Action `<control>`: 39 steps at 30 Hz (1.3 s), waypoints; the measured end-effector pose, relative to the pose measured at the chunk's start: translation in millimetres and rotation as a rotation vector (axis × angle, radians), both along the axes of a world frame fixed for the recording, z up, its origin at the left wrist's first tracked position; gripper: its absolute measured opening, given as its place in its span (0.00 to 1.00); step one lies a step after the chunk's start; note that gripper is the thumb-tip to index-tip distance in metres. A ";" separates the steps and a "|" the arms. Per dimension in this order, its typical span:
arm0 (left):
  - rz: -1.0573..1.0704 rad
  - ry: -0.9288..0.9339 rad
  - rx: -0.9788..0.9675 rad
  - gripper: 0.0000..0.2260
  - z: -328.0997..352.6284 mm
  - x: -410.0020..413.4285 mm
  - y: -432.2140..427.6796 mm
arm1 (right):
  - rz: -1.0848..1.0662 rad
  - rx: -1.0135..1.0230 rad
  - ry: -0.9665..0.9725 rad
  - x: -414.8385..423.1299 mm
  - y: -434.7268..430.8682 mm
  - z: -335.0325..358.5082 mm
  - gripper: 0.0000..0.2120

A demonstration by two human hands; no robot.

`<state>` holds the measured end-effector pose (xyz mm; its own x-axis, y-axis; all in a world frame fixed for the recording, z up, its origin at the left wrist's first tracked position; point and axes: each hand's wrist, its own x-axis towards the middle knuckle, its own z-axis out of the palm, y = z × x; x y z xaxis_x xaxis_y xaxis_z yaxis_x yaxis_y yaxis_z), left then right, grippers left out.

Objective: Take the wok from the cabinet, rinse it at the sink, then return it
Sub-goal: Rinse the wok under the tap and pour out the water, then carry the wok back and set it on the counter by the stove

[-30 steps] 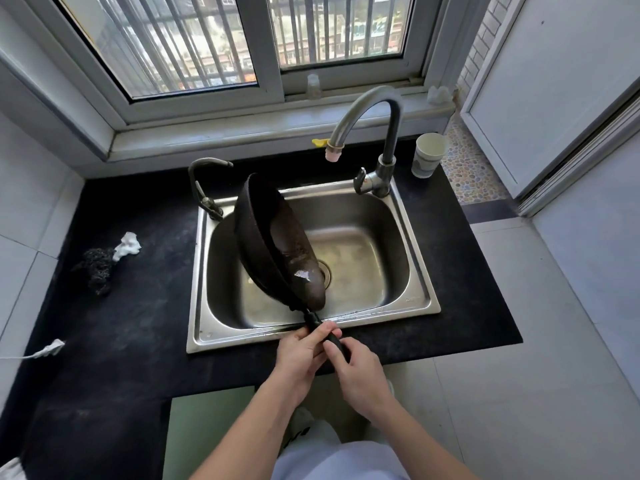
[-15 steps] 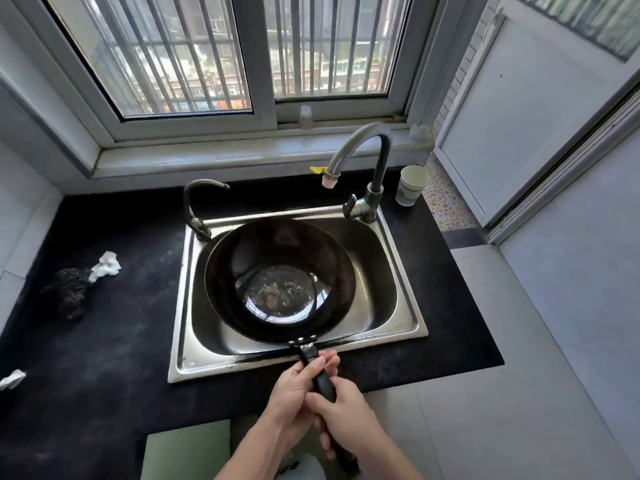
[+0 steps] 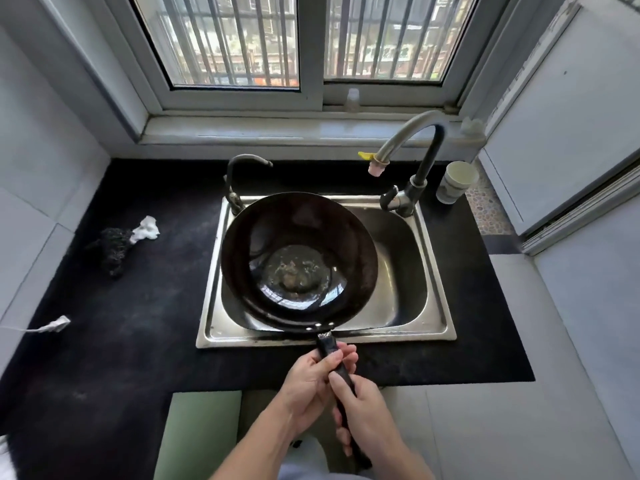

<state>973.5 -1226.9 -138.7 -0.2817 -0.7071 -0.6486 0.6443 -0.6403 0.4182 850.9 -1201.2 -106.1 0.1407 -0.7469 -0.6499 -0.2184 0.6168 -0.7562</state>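
**Worktop and sink.** A steel sink (image 3: 434, 336) is set in the black worktop (image 3: 138, 323). The wok (image 3: 298, 237) sits mouth-up over the basin's left side, and its handle (image 3: 329, 348) crosses the sink's front rim. The left hand (image 3: 304, 386) and right hand (image 3: 370, 414) both curl their fingers round the handle, the left nearer the pan. Specks show in the bottom, so another rinse seems due. Hold it level, with the rim clear of the tall faucet (image 3: 415, 143) at the sink's back right corner. A cup (image 3: 455, 181) stands beside the faucet. A scourer (image 3: 114, 244) lies toward the worktop's left edge.

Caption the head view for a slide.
Left hand and right hand hold the wok by its handle, open side up over the sink, residue in its bottom.
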 end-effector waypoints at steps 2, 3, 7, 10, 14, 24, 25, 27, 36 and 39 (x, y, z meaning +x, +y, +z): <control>0.042 0.004 -0.023 0.17 2.0 -5.1 0.9 | 0.029 0.018 -0.045 -5.8 -2.9 2.9 0.17; 0.061 0.004 -0.035 0.17 3.0 -8.4 1.1 | 0.043 0.030 -0.075 -9.4 -5.6 3.7 0.17; 0.135 -0.009 -0.042 0.17 9.1 -26.7 -3.0 | 0.120 0.067 -0.154 -28.5 -21.4 7.7 0.18; 0.257 -0.005 -0.032 0.18 13.3 -53.7 -7.4 | 0.243 0.050 -0.129 -55.9 -37.8 13.5 0.18; 0.441 0.003 -0.047 0.13 14.4 -95.1 -0.1 | 0.426 0.011 -0.108 -94.5 -51.0 18.0 0.18; 0.887 -0.143 0.022 0.12 30.8 -141.6 55.3 | 0.817 -0.059 -0.135 -121.6 -31.5 18.8 0.18; 0.924 -0.166 0.019 0.12 33.2 -142.5 64.1 | 0.853 -0.054 -0.145 -120.3 -26.5 19.4 0.18; 1.000 -0.208 -0.005 0.13 38.6 -144.5 81.9 | 0.931 -0.051 -0.160 -117.4 -16.0 20.0 0.18; 1.434 -0.220 -0.001 0.08 65.1 -156.5 191.5 | 1.349 -0.172 -0.214 -100.2 66.5 31.8 0.16; 1.531 -0.245 0.056 0.07 73.1 -170.5 238.9 | 1.483 -0.240 -0.237 -106.3 106.2 34.3 0.17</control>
